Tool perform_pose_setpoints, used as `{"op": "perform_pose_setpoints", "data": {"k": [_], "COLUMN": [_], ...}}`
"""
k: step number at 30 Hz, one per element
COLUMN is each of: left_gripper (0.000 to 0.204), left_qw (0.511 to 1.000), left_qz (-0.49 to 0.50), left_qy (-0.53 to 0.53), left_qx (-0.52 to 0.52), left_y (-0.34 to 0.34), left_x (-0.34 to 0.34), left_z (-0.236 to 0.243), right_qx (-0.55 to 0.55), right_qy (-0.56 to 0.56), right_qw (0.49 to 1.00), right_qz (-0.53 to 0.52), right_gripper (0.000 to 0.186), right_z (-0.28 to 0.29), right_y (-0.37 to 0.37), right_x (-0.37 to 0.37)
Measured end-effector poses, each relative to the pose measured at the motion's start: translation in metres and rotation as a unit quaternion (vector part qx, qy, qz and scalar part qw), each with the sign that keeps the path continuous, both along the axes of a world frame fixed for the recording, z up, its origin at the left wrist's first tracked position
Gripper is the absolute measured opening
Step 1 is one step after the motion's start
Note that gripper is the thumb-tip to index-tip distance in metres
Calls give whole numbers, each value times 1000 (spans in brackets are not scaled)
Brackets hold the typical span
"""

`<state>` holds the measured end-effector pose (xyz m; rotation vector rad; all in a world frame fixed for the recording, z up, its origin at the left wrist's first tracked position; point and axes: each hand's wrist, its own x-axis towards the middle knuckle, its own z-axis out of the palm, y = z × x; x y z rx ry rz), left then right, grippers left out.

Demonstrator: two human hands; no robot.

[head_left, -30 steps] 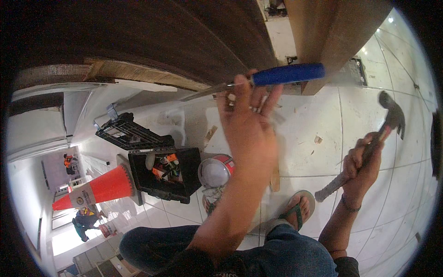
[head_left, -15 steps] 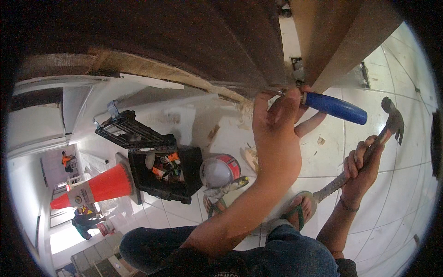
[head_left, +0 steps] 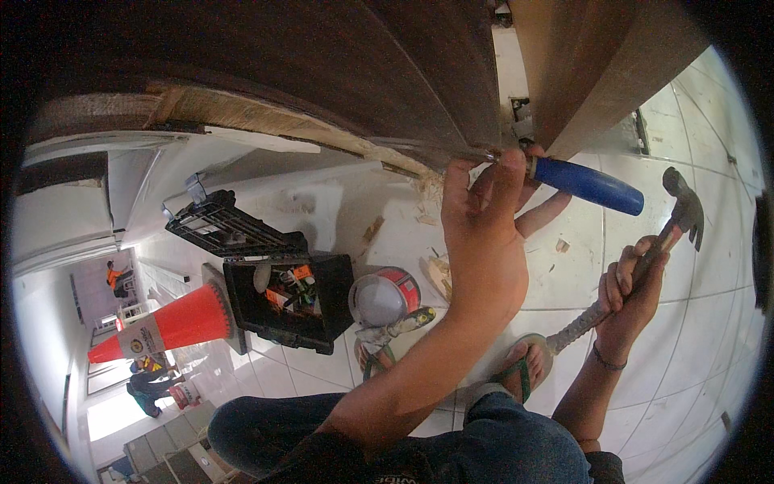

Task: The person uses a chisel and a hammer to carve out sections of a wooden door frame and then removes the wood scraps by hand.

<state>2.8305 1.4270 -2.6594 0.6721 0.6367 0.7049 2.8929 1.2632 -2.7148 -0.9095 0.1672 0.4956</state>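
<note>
My left hand (head_left: pixel 488 238) is closed around the neck of a chisel (head_left: pixel 592 187) whose blue handle points to the right. The chisel's metal end lies against the edge of a dark brown wooden panel (head_left: pixel 347 73); its very tip is hidden by my fingers and the wood. In my right hand (head_left: pixel 633 294) is a claw hammer (head_left: pixel 685 206), gripped partway along its worn, wrapped shaft. The hammer's head is up, to the right of the chisel handle and apart from it.
An open black toolbox (head_left: pixel 330 302) with tools stands left of a paint bucket (head_left: pixel 379 300), beside an orange traffic cone (head_left: pixel 189 323). A dirty-bladed tool (head_left: pixel 399 329) lies by my sandalled feet. Wood chips (head_left: pixel 562 245) dot the white tiles (head_left: pixel 556 282). Two people are far left.
The hammer in my right hand has shifted very slightly up and to the left. My left hand and the chisel stay nearly in place.
</note>
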Motion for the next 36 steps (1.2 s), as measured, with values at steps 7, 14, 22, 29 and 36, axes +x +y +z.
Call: {"op": "perform_pose_setpoints", "data": {"k": [7, 14, 22, 29, 36], "left_gripper": [31, 31, 30, 32, 35], "left_qw": [1000, 1000, 1000, 1000, 1000], "left_qz": [18, 13, 13, 6, 18], "left_qy": [3, 4, 3, 4, 3], "left_qx": [-4, -13, -8, 7, 8], "left_y": [-1, -4, -4, -5, -8], "left_x": [3, 2, -1, 1, 9], "left_z": [0, 1, 0, 4, 1], "right_qx": [3, 9, 29, 32, 5], "right_qy": [-7, 4, -24, -32, -32], "right_qw": [1000, 1000, 999, 999, 999], "right_qz": [0, 0, 17, 23, 9], "right_gripper": [38, 39, 36, 36, 36], "right_z": [-2, -3, 1, 1, 1], "right_y": [-1, -4, -4, -5, -9], "right_x": [1, 0, -4, -3, 1]}}
